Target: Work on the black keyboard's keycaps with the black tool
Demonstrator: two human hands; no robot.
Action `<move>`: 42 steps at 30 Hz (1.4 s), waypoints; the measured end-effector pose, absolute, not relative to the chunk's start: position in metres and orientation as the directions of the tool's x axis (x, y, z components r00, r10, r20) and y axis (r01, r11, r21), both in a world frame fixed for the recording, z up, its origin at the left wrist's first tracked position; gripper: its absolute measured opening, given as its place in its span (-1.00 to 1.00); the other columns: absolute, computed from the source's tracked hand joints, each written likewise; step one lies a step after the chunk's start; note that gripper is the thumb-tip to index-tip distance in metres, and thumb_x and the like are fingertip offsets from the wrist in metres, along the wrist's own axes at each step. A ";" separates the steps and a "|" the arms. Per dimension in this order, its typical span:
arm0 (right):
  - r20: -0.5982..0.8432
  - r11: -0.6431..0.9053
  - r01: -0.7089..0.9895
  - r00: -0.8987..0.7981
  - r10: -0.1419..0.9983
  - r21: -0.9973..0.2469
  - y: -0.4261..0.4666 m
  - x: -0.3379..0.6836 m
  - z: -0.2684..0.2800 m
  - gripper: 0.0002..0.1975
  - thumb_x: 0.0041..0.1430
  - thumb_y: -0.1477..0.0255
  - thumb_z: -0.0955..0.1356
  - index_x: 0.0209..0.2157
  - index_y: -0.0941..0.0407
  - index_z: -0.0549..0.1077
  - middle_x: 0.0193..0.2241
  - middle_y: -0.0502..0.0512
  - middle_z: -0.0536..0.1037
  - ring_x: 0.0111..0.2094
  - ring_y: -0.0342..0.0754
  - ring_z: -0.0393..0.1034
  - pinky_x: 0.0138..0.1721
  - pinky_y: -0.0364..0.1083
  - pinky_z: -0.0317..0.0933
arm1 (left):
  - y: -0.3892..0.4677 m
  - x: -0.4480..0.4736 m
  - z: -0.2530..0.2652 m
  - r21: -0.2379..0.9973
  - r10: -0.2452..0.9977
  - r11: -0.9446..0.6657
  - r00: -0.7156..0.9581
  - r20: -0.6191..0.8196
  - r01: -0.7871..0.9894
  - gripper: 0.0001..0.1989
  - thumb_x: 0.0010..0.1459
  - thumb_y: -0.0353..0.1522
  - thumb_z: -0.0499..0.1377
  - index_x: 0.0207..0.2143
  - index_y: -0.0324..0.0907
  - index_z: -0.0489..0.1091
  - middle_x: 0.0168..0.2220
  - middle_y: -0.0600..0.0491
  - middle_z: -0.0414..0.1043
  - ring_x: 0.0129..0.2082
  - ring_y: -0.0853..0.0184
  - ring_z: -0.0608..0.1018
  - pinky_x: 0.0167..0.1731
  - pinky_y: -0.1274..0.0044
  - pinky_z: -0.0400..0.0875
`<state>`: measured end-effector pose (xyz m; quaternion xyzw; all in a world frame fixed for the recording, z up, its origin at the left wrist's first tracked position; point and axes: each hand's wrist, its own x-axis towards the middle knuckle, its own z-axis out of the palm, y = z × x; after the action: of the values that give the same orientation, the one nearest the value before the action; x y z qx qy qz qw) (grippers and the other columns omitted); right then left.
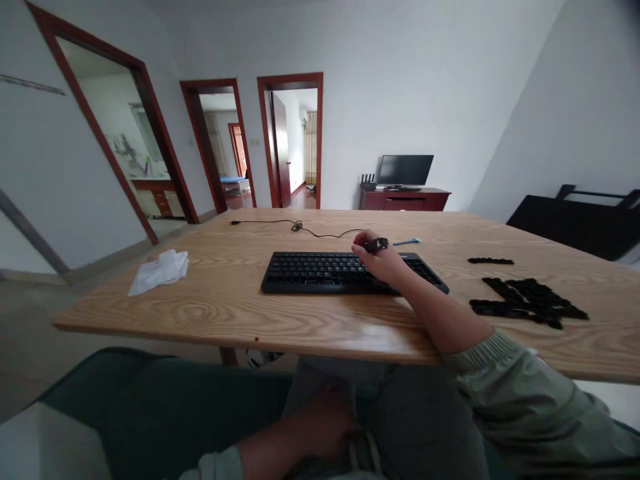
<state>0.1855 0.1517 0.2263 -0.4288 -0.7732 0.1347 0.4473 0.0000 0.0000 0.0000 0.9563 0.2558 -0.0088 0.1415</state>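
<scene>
- Right hand (384, 261), fingers curled around a dark object (376, 245) too small to identify, poses over the keyboard (317, 272), forearm (445, 317) slanting from near right.
- Keyboard: mid-table (210, 313), right half partly hidden.
- Left hand (330, 420): low, below the near edge, blurred; its grip cannot be told.
- Black pieces (535, 300), right: indistinct outlines.

A black screen (406, 169) is set on a dark red cabinet (425, 202), with a router (369, 186) placed just left of it. Three doorways (290, 81) are framed in reddish wood farther left.
</scene>
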 end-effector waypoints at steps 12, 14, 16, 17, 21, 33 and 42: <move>0.562 0.582 0.553 -0.230 0.794 -0.596 0.152 0.186 0.224 -0.77 0.18 0.22 0.29 -0.27 0.09 0.38 -0.43 0.05 0.46 -0.39 -0.02 0.34 -0.29 -0.02 0.22 | -0.010 0.015 -0.045 0.132 0.529 -0.831 0.841 -0.113 0.541 -0.81 0.12 -0.29 0.19 -0.27 -0.16 0.54 -0.28 -0.13 0.57 -0.07 0.00 0.50 0.02 0.10 0.25; 0.561 0.584 0.551 -0.234 0.794 -0.596 0.152 0.186 0.224 -0.78 0.19 0.23 0.29 -0.26 0.09 0.38 -0.42 0.05 0.47 -0.38 -0.03 0.34 -0.30 -0.03 0.21 | -0.007 0.016 -0.048 0.127 0.527 -0.833 0.843 -0.112 0.538 -0.82 0.11 -0.28 0.20 -0.31 -0.16 0.53 -0.32 -0.12 0.57 -0.10 0.01 0.51 -0.01 0.11 0.27; 0.563 0.588 0.549 -0.238 0.791 -0.594 0.152 0.186 0.224 -0.78 0.20 0.23 0.29 -0.26 0.10 0.38 -0.42 0.05 0.47 -0.38 -0.04 0.35 -0.31 -0.04 0.20 | -0.004 0.014 -0.048 0.135 0.517 -0.837 0.848 -0.119 0.530 -0.84 0.09 -0.27 0.22 -0.34 -0.16 0.52 -0.34 -0.09 0.57 -0.13 0.03 0.51 -0.02 0.12 0.28; 0.565 0.588 0.549 -0.237 0.791 -0.593 0.152 0.186 0.224 -0.78 0.20 0.23 0.29 -0.26 0.10 0.38 -0.42 0.05 0.47 -0.38 -0.04 0.35 -0.31 -0.05 0.20 | -0.003 0.013 -0.047 0.142 0.508 -0.841 0.852 -0.125 0.522 -0.84 0.07 -0.26 0.24 -0.35 -0.16 0.52 -0.34 -0.07 0.57 -0.13 0.03 0.51 -0.02 0.13 0.27; 0.581 0.600 0.540 -0.231 0.780 -0.590 0.153 0.186 0.223 -0.78 0.19 0.24 0.30 -0.28 0.11 0.38 -0.42 0.05 0.48 -0.38 -0.05 0.35 -0.31 -0.05 0.19 | -0.002 0.005 -0.044 0.198 0.445 -0.869 0.891 -0.088 0.453 -0.84 0.02 -0.30 0.25 -0.32 -0.16 0.49 -0.29 -0.02 0.58 -0.10 0.10 0.52 0.06 0.17 0.23; 0.568 0.590 0.537 -0.230 0.790 -0.603 0.154 0.185 0.221 -0.79 0.18 0.24 0.30 -0.28 0.10 0.37 -0.43 0.04 0.47 -0.41 -0.06 0.34 -0.33 -0.06 0.19 | -0.004 0.014 -0.048 0.190 0.527 -0.817 0.839 -0.137 0.544 -0.86 0.04 -0.35 0.25 -0.30 -0.18 0.52 -0.32 -0.04 0.56 -0.14 0.10 0.53 0.05 0.20 0.22; 0.567 0.590 0.533 -0.231 0.791 -0.606 0.154 0.185 0.221 -0.79 0.19 0.24 0.30 -0.27 0.10 0.37 -0.41 0.04 0.47 -0.39 -0.06 0.35 -0.33 -0.06 0.20 | -0.009 0.013 -0.038 0.145 0.474 -0.857 0.866 -0.158 0.495 -0.85 0.06 -0.35 0.23 -0.29 -0.19 0.51 -0.27 -0.11 0.59 -0.11 0.08 0.55 0.09 0.20 0.26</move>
<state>0.1853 0.1545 0.2207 -0.4291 -0.7712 0.1439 0.4476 0.0130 -0.0087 -0.0383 0.9618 0.2518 -0.0585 0.0906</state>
